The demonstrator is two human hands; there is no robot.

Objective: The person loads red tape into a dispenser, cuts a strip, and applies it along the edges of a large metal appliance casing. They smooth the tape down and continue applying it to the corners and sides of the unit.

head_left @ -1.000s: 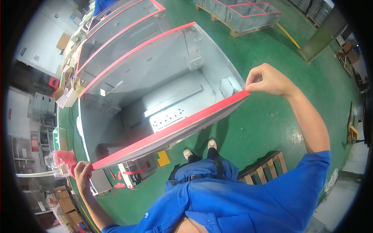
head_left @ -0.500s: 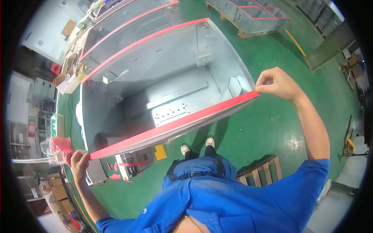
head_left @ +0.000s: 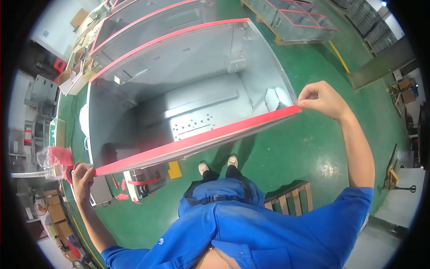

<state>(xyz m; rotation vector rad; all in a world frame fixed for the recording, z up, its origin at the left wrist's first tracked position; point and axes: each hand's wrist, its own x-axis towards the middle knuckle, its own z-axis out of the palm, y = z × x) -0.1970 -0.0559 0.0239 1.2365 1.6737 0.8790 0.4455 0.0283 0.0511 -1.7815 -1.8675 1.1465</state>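
Head view's got the left hand (head_left: 83, 180) and right hand (head_left: 326, 102) each pinching an end of red tape (head_left: 197, 141), probably so it sits straight along the metal box (head_left: 179, 67) edge between them.

Green floor (head_left: 286, 152), yellow line (head_left: 339, 56); pale wall (head_left: 62, 33) upper left; grey pillar (head_left: 380, 68) upper right.

Around your grey cabinet (head_left: 197, 54), several things escape your view.
At its near rim, you can't tell whether the red strip (head_left: 201, 139) sticks; at its near left corner, your left hand (head_left: 83, 177) half hides a red roll (head_left: 68, 174); beyond it, the picture's top edge crops the next cabinet (head_left: 148, 24); nearer you, your shirt (head_left: 268, 228) covers part of a pallet (head_left: 295, 201).
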